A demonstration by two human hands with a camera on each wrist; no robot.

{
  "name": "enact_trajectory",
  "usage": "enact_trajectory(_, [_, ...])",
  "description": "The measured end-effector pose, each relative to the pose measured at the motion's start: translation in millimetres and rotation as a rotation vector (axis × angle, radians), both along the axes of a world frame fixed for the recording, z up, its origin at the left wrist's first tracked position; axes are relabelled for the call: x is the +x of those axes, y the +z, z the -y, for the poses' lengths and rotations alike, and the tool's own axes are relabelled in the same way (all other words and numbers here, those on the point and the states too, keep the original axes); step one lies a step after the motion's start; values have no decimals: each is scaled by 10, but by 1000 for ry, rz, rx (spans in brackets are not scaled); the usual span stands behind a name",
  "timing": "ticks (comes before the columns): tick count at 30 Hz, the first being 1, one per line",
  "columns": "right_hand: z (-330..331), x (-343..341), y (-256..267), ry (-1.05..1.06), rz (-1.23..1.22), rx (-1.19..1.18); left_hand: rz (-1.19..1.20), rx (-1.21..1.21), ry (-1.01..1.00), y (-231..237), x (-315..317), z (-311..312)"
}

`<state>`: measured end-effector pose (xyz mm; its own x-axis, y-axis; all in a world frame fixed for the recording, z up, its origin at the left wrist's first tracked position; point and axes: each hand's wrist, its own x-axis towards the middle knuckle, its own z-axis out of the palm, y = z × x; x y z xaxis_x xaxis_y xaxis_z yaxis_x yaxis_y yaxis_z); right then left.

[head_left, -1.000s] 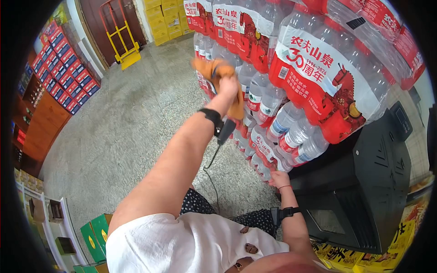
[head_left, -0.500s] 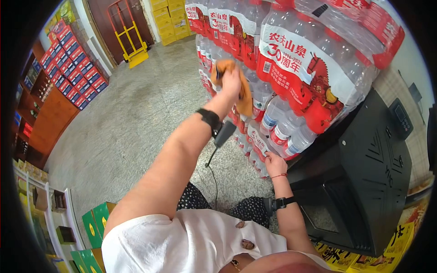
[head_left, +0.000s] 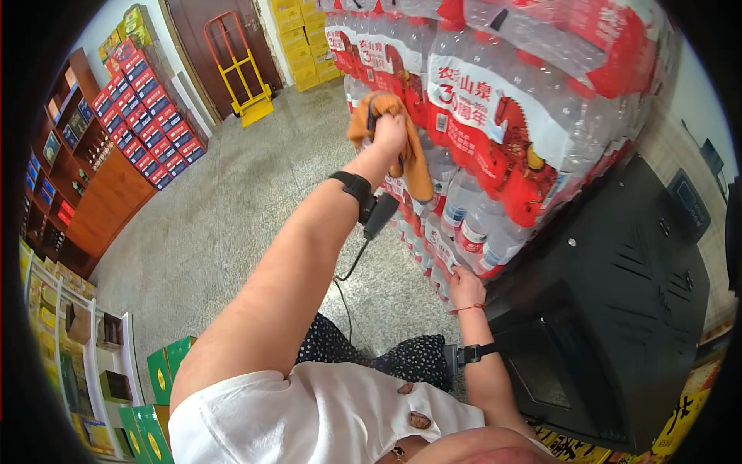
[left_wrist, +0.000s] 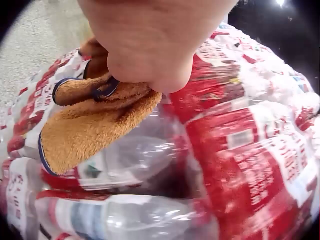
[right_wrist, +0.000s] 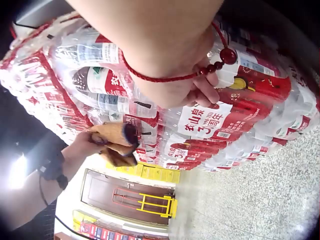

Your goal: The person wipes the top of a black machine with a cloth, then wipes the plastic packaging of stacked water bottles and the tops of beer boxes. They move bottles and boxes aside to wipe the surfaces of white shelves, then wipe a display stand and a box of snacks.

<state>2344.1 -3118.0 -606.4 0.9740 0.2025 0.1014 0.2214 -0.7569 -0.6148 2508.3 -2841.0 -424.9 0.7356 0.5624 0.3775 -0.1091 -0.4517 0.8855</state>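
Note:
In the head view, my left hand [head_left: 390,135] grips an orange-brown terry cloth [head_left: 419,166] with dark blue edging, bunched up with one end hanging down. It is against the side of stacked packs of water bottles [head_left: 464,166] in clear wrap with red and white labels. The left wrist view shows the cloth [left_wrist: 95,130] spread beside bottles lying on their sides [left_wrist: 135,215]. Lower down, my right hand [head_left: 466,288] holds the edge of a lower bottle pack [head_left: 440,246]. Its curled fingers [right_wrist: 206,92] meet the red and white label in the right wrist view.
A black cabinet-like machine [head_left: 595,301] stands right beside the packs. A yellow and red hand truck [head_left: 243,77] leans by a brown door. Red and blue boxes [head_left: 147,116], yellow cartons [head_left: 305,46] and wooden shelves [head_left: 85,178] line the far side. Green boxes [head_left: 162,371] stand at my left.
My left hand and the cloth shift slightly along the side of the packs. The right hand stays at the lower pack. The head view has turned a little to the left.

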Motion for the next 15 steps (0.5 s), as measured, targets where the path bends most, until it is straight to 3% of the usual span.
enact_trajectory(3, [-34, -4, -20, -14, 26, 4, -246, -95, -89, -706, 125, -169])
enact_trajectory(7, [-82, 77, -94, -52, 49, -55, -247, -290, -156, -1250, 173, -284])
enact_trajectory(8, [-106, 82, -72, -70, 24, -91, -205, -471, -211, -1363, 223, -333])
enact_trajectory(9, [-124, 76, -73, -91, -3, -127, -209, -482, -219, -1382, 256, -388])
enact_trajectory(12, [-150, 88, -108, -102, 51, -138, 2, -51, -62, -1280, 449, -596])
enact_trajectory(15, [-170, 90, -126, -94, 103, -152, 373, 123, -22, -389, 470, -675])
